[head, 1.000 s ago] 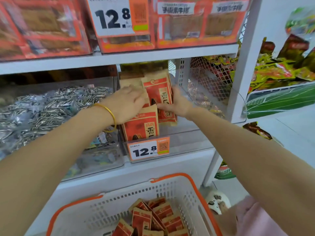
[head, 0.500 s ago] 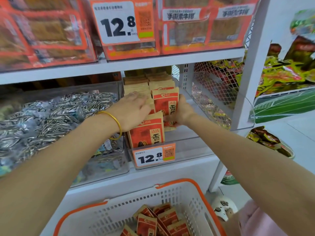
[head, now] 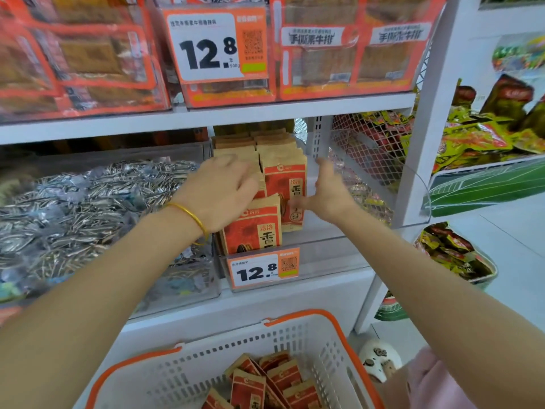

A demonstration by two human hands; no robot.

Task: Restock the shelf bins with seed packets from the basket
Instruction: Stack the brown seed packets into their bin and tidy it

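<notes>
The white shelf unit I'm facing, two tiers.
On the lower board sit a clear bin of red seed packets (price tag on its front) and, just left, another bin of silvery sachets; the upper board carries orange-red snack packs.

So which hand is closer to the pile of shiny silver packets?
Left. The left hand is just beside the silver packets, over the red seed packets. The right hand is farther right, on the other side of those red packets.
</notes>
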